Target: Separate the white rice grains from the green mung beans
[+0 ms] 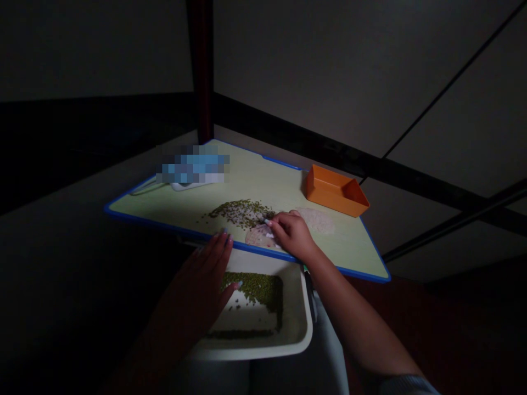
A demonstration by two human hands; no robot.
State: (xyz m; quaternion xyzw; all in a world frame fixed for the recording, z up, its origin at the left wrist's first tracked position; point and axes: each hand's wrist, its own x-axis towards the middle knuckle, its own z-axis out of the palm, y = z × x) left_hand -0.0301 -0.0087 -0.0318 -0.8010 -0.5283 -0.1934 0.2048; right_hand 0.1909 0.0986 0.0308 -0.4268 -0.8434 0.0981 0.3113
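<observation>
My right hand (294, 233) rests on a pale board with a blue rim (255, 173), its fingers pinched together. Whatever it may hold is hidden. Just left of the fingertips is a spread pile of small green beans (236, 213), with pale grains among them. A round, light, patterned patch (257, 237) shows beside the fingers at the near edge. My left hand (201, 274) has its fingers stretched out at the board's near edge, above a white basin (302, 329). Green beans (263, 288) lie heaped in that basin, on the right and along the near side.
An orange open box (335, 200) stands at the board's right back edge. Behind my right hand lies a heap of white grains (319, 219). A blurred-out blue and white item (193, 170), with a cable, is at the left. Dark panels rise behind.
</observation>
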